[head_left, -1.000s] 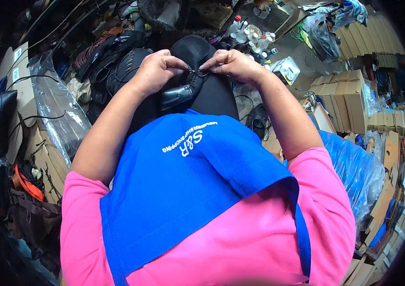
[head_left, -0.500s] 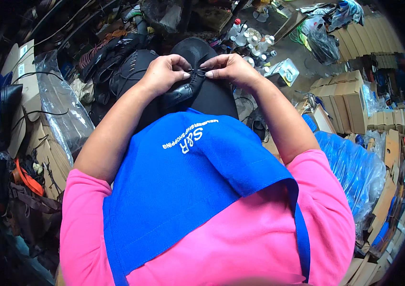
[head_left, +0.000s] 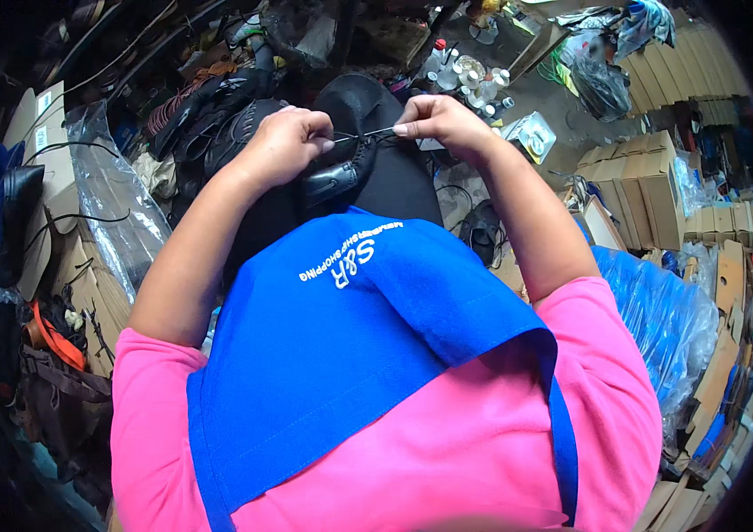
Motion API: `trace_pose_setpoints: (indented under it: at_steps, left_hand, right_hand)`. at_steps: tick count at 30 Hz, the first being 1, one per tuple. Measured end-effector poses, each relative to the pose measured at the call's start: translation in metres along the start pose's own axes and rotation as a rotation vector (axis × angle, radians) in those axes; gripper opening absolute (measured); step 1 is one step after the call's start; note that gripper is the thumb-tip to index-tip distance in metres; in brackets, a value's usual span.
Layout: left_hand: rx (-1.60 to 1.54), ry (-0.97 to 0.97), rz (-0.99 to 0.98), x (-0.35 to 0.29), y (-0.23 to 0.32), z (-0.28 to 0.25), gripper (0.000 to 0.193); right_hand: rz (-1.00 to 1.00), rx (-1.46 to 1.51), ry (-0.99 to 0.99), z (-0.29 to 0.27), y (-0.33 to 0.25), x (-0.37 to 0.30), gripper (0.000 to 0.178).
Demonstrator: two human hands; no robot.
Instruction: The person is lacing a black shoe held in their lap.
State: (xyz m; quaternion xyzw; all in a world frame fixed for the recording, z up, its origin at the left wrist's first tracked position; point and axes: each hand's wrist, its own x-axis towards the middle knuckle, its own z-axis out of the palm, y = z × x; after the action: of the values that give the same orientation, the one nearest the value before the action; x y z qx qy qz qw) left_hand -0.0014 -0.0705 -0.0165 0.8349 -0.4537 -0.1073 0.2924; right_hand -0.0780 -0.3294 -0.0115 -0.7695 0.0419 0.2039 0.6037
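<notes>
A black shoe [head_left: 332, 181] rests on my dark-trousered lap, its glossy side toward me and a row of dark stitches along its seam. My left hand [head_left: 292, 142] is closed at the seam's left, pinching a thin silvery needle [head_left: 345, 137] between thumb and fingertips. To the right of the seam, my right hand [head_left: 443, 127] pinches another thin silvery needle [head_left: 380, 132]. Both needles point inward at the same spot on the seam. A dark thread seems to run beside the right one, too fine to trace. Part of the shoe is hidden by my left hand.
Black shoe pieces [head_left: 235, 129] are heaped by my left knee. Several bottles [head_left: 474, 80] stand on the floor ahead. Brown cardboard boxes [head_left: 638, 191] and a plastic-wrapped blue bundle [head_left: 656, 310] lie at my right. Clear plastic sheeting [head_left: 119, 199] covers cardboard at my left.
My hands have drawn apart, the left toward the left and the right toward the right. A longer stretch of the silvery needles shows between them. The shoe stays on my lap.
</notes>
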Motion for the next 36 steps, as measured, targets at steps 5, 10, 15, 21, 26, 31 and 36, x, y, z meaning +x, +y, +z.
trace_pose_setpoints:
  at_steps: [5, 10, 15, 21, 26, 31, 36]
  left_hand:
    - [-0.167, -0.134, -0.205, 0.001, 0.014, -0.002, 0.015]
    - [-0.175, -0.128, -0.165, 0.006, 0.021, 0.002, 0.016]
    - [-0.167, -0.144, -0.085, 0.011, 0.018, 0.004, 0.019]
    - [-0.144, -0.175, -0.125, 0.012, 0.018, 0.003, 0.020]
    - [-0.123, -0.175, -0.075, 0.009, 0.015, 0.004, 0.019]
    - [-0.025, -0.218, -0.013, 0.015, 0.016, 0.005, 0.015]
    - [-0.059, -0.153, -0.006, 0.010, 0.008, 0.008, 0.014]
  right_hand:
    - [-0.167, -0.298, 0.150, 0.014, 0.014, -0.024, 0.025]
    - [-0.111, -0.313, 0.108, 0.011, 0.026, -0.049, 0.019]
    - [-0.109, -0.212, 0.141, -0.003, -0.005, -0.041, 0.020]
    - [-0.118, -0.403, 0.169, 0.033, 0.006, -0.055, 0.015]
    - [-0.262, -0.415, 0.235, 0.018, -0.042, -0.045, 0.014]
    - [-0.316, -0.952, 0.491, -0.007, -0.038, -0.010, 0.018]
    - [-0.361, -1.377, 0.058, 0.032, -0.055, -0.015, 0.011]
